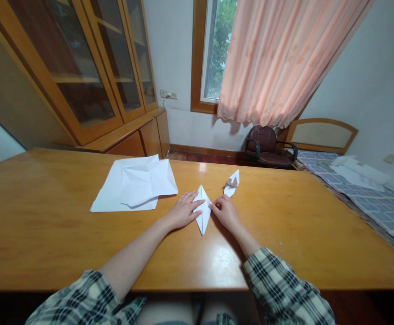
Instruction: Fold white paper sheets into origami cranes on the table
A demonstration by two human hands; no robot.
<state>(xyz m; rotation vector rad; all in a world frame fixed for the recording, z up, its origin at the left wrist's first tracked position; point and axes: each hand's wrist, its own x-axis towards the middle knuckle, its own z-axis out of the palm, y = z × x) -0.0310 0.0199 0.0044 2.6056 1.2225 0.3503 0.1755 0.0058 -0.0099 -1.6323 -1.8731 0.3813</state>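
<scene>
"Where's the folded white paper [206, 208]?"
"On the wooden surface [81, 257], in front of the person, 1 tip pointing away."
"And the hands?"
"The left hand [183, 211] lies spread over it, gripping nothing. The right hand [226, 211] curls at its right edge; I can't tell whether it pinches."
"Nearby?"
"2 overlapping white sheets [146, 180], left; 1 small folded piece [232, 183], beyond the right hand."
</scene>
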